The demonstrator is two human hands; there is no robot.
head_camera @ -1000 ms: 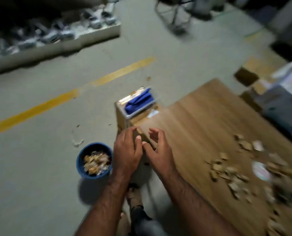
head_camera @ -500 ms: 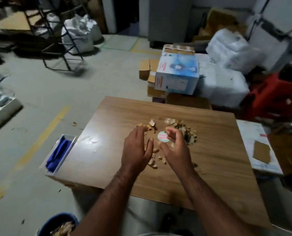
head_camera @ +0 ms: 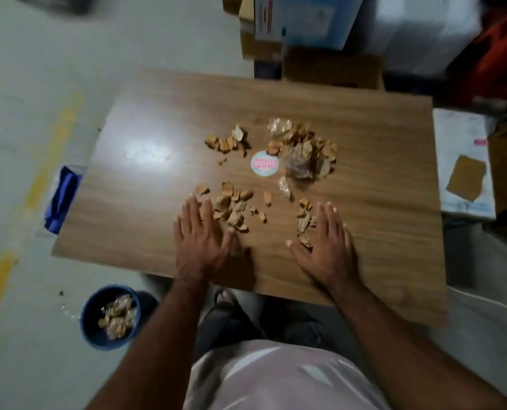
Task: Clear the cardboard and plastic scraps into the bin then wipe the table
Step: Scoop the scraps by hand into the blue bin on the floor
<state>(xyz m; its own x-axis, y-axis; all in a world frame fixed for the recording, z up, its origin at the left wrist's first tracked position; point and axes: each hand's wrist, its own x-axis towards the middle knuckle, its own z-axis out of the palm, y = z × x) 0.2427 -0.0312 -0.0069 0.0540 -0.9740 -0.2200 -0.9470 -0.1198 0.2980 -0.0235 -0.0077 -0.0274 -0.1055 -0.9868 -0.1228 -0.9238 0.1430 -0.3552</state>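
Left hand [head_camera: 200, 232]: flat on the bench [head_camera: 145, 202], fingers [head_camera: 191, 211] straight and close together, holding nothing; fingertips touching the left edge of the near scrap pile [head_camera: 231, 210].
Right hand [head_camera: 324, 241]: also flat, fingers straight and slightly apart, thumb spread toward the middle; a few cardboard bits [head_camera: 304, 223] just beside its inner edge, one under the thumb.
Near scraps: spread between the two hands, a little beyond the fingertips, so both palms face them from the outside.
Far scraps [head_camera: 305, 149]: larger heap of cardboard and clear plastic, well beyond both hands, next to a round sticker [head_camera: 264, 164].
Bin [head_camera: 110, 316]: blue, on the floor, to the left and below the near bench edge, already with scraps inside; left hand nearer to it.
Cloth [head_camera: 61, 199]: blue, probably in a tray at the left bench edge, partly hidden and blurred.
Step in hand: likely gathering the near scraps by sweeping the hands inward.
Next move depends on: scraps lying between the palms, then carrying left and down to the bin.
Progress: wiping not yet begun.
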